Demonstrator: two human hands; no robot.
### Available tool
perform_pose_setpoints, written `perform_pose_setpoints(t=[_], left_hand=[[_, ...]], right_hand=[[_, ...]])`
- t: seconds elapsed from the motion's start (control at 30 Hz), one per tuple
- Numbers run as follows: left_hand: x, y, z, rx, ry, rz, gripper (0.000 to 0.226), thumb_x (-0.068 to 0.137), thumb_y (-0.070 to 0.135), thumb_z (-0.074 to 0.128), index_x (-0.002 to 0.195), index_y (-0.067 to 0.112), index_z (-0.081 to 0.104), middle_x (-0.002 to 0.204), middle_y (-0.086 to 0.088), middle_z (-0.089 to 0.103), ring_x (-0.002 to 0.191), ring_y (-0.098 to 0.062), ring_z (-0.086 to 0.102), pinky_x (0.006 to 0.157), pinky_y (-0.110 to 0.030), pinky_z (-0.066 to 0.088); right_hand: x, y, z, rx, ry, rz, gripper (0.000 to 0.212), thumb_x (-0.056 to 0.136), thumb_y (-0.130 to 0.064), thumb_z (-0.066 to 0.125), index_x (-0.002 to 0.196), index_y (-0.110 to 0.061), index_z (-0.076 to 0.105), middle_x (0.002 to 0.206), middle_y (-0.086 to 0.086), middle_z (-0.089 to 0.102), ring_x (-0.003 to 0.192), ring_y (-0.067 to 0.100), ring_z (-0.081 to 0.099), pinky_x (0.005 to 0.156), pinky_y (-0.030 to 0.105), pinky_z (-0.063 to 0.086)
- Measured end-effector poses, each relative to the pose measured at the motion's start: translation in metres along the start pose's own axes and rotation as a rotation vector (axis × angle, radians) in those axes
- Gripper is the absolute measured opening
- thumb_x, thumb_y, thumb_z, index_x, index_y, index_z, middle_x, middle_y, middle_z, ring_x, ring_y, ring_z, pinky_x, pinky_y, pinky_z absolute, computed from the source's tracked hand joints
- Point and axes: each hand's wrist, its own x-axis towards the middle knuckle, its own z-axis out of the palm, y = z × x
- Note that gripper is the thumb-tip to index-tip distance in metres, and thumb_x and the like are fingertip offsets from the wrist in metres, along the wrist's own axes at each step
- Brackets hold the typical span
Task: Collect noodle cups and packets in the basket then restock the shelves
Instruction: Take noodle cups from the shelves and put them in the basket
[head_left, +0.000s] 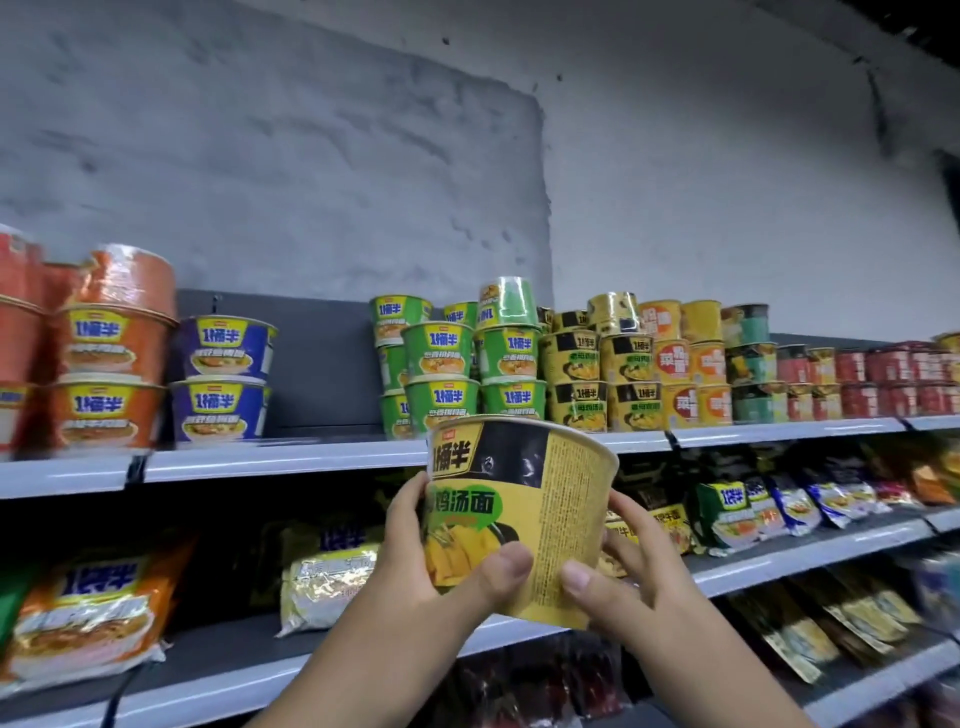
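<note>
Both hands, left (441, 551) and right (618, 566), curled round a yellow-and-black paper noodle cup (524, 509), raised upright before the grey metal top shelf (291, 457), below green noodle cups (441, 379).

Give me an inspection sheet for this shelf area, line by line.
Surface: top shelf has a bare gap between the blue cups and the green cups.
Job's things: yellow noodle cup held upright below the top shelf's edge; yellow cups stacked right of the green ones; noodle packets on the lower shelf.
Clutter: nothing seen.
Grippers: left hand and right hand both grip the held cup.
Cables: nothing seen.
Surroundings: grey wall behind; basket not in view.
</note>
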Motion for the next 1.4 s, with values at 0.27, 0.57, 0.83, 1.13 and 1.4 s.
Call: perform_pose_setpoints(t=[0.27, 0.57, 0.83, 1.13, 1.4], left_hand=[[0.033, -0.007, -0.002, 0.101, 0.007, 0.03, 0.115, 0.024, 0.102, 0.048, 0.126, 0.071, 0.006, 0.115, 0.04, 0.055, 0.1, 0.021, 0.055, 0.084, -0.014, 0.044], [0.139, -0.022, 0.021, 0.236, -0.099, 0.202, 0.103, 0.044, 0.097, 0.052, 0.13, 0.077, -0.002, 0.108, 0.051, 0.055, 0.101, 0.021, 0.056, 0.092, -0.019, 0.043], [0.28, -0.015, 0.097, 0.38, 0.067, 0.411, 0.102, 0.055, 0.091, 0.055, 0.143, 0.063, 0.013, 0.141, 0.012, 0.042, 0.124, -0.009, 0.048, 0.1, -0.033, 0.042], [0.452, 0.013, 0.194, 0.323, 0.347, 0.438, 0.067, 0.091, 0.052, 0.059, 0.142, 0.031, 0.022, 0.102, 0.011, 0.057, 0.098, -0.02, 0.063, 0.088, -0.042, 0.053], [0.574, 0.021, 0.207, 0.648, 0.519, 0.14, 0.059, 0.097, 0.047, 0.044, 0.144, 0.014, 0.029, 0.131, -0.009, 0.055, 0.113, -0.03, 0.057, 0.095, -0.04, 0.047]], right_hand=[[0.032, 0.008, -0.007, -0.009, -0.03, -0.072, 0.09, 0.043, -0.053, 0.084, 0.117, -0.063, 0.035, 0.128, -0.029, 0.054, 0.107, 0.0, 0.066, 0.079, 0.024, 0.057], [0.112, 0.026, -0.058, -0.105, 0.076, -0.218, 0.082, 0.056, -0.038, 0.087, 0.116, -0.062, 0.036, 0.125, -0.024, 0.057, 0.101, -0.002, 0.067, 0.071, 0.019, 0.058], [0.216, 0.029, -0.149, -0.292, 0.179, -0.444, 0.08, 0.072, -0.031, 0.083, 0.125, -0.059, 0.03, 0.116, -0.036, 0.046, 0.096, -0.019, 0.059, 0.071, 0.008, 0.051], [0.416, 0.028, -0.255, -0.456, 0.232, -0.652, 0.09, 0.079, -0.038, 0.079, 0.148, -0.031, 0.023, 0.122, -0.018, 0.046, 0.112, 0.011, 0.056, 0.088, 0.028, 0.054], [0.561, 0.044, -0.277, -0.442, 0.095, -0.476, 0.089, 0.078, -0.041, 0.08, 0.147, -0.017, 0.029, 0.143, 0.007, 0.049, 0.126, 0.025, 0.05, 0.091, 0.031, 0.042]])
